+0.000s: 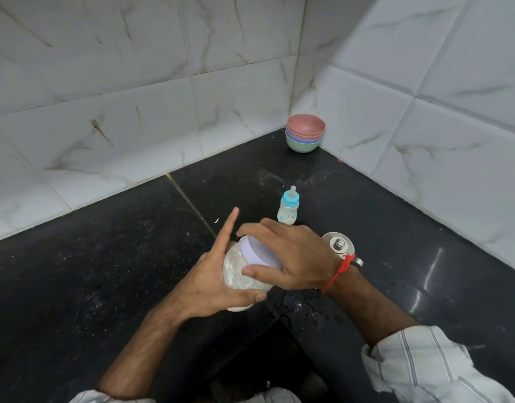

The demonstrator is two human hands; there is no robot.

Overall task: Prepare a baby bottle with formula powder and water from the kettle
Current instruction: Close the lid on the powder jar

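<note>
The left hand (212, 283) cradles a powder jar (239, 274) above the worktop (105, 286), index finger stretched free; the right hand's (291, 254) fingers clasp its lid (257, 253). The jar looks light, rigid, perhaps dusty-slick: grip the body low. The bottle (288, 209) stands capped just beyond the fingertips.

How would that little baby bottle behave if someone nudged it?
The baby bottle stands upright, tall for its narrow base, so it would probably tip easily. It looks like small plastic, so likely light. On its side, its round body might roll across the glossy counter.
</note>
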